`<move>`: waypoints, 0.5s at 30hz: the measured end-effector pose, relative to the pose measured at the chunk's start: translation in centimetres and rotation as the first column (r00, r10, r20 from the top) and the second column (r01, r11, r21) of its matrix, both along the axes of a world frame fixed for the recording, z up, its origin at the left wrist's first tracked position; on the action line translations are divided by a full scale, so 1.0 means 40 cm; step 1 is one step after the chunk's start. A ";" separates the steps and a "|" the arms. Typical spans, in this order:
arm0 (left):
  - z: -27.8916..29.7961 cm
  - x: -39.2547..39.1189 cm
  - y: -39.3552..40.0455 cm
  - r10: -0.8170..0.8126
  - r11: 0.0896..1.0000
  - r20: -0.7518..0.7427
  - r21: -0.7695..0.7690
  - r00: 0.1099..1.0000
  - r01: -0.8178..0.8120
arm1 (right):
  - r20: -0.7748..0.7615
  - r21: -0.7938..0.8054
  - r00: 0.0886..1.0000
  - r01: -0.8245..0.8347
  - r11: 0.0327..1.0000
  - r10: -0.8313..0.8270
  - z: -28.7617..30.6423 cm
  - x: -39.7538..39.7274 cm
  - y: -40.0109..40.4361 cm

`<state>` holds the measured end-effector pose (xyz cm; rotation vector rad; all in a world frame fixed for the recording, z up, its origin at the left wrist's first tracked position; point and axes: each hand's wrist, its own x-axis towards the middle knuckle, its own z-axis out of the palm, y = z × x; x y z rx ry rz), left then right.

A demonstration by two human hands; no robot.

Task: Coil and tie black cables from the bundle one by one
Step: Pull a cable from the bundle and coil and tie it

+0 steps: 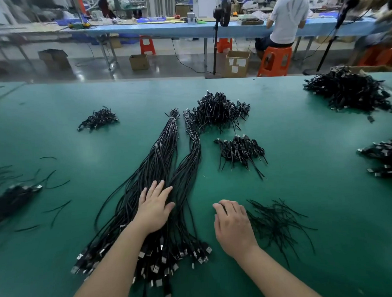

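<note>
L hand (154,211) lies flat w/ fingers (161,189) straight and slightly spread, palm down on the bundle (162,154) of long black cables, pressing it near the middle of its length. R hand (234,224) rests on the green table (313,166) just beside the bundle's right edge, fingers bent down and close together, tips touching the mat; can't tell if anything is pinched under them. No readable writing anywhere; white labels on a cardboard box (237,63) on the floor past the table are too small to read. Right of the R hand, touching distance, a loose scatter of thin black ties (280,223). Further out: small pile of coiled cables (240,150), a bigger pile (218,111) behind it, another small one (98,119) to the left, a large heap (348,94) at far right, more cables at both table edges. A few stray ties lie at left (57,208). Beyond the table a person in a pale shirt (288,16) sits on an orange stool (274,61) at a blue bench, back turned; a fan on a stand (222,13) is near. The bundle runs from near edge to mid-table, split in 2 thick strands, each tied at the far tip, silver USB plugs (154,267) fanned out at the near end under the L forearm.
</note>
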<state>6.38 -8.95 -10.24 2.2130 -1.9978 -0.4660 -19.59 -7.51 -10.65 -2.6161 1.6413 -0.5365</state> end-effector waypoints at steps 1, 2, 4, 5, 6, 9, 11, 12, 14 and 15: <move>0.005 0.002 0.000 0.002 1.000 -0.024 0.012 1.000 -0.002 | -0.003 -0.004 1.000 -0.016 1.000 0.016 0.003 0.000 0.004; 0.010 0.004 0.000 0.006 1.000 -0.052 0.021 0.999 -0.005 | -0.008 -0.010 0.999 -0.041 0.999 0.041 0.006 -0.001 0.006; 0.020 0.006 -0.001 0.013 0.999 -0.106 0.031 0.994 -0.010 | -0.027 -0.009 0.996 -0.086 0.996 0.086 0.017 0.003 0.014; 0.025 0.007 -0.001 0.018 0.999 -0.136 0.034 0.991 -0.013 | -0.041 0.000 0.993 -0.110 0.994 0.110 0.028 0.009 0.018; 0.030 0.007 -0.004 0.024 0.999 -0.166 0.035 0.986 -0.019 | -0.055 0.021 0.988 -0.144 0.989 0.145 0.039 0.019 0.021; 0.035 0.008 -0.012 0.048 0.999 -0.217 0.034 0.975 -0.041 | 0.015 0.180 0.948 -0.314 0.932 0.317 0.077 0.073 0.029; 0.039 0.006 -0.015 0.057 0.998 -0.226 0.036 0.972 -0.050 | 0.090 0.286 0.924 -0.380 0.879 0.371 0.098 0.127 0.042; 0.041 0.006 -0.016 0.064 0.998 -0.237 0.036 0.970 -0.057 | 0.110 0.337 0.921 -0.389 0.858 0.374 0.103 0.154 0.050; 0.043 0.005 -0.017 0.076 0.997 -0.253 0.028 0.965 -0.071 | 0.114 0.449 0.929 -0.364 0.816 0.352 0.107 0.200 0.062; 0.044 0.003 -0.015 0.077 0.997 -0.254 0.022 0.964 -0.074 | 0.096 0.489 0.937 -0.339 0.804 0.337 0.109 0.217 0.066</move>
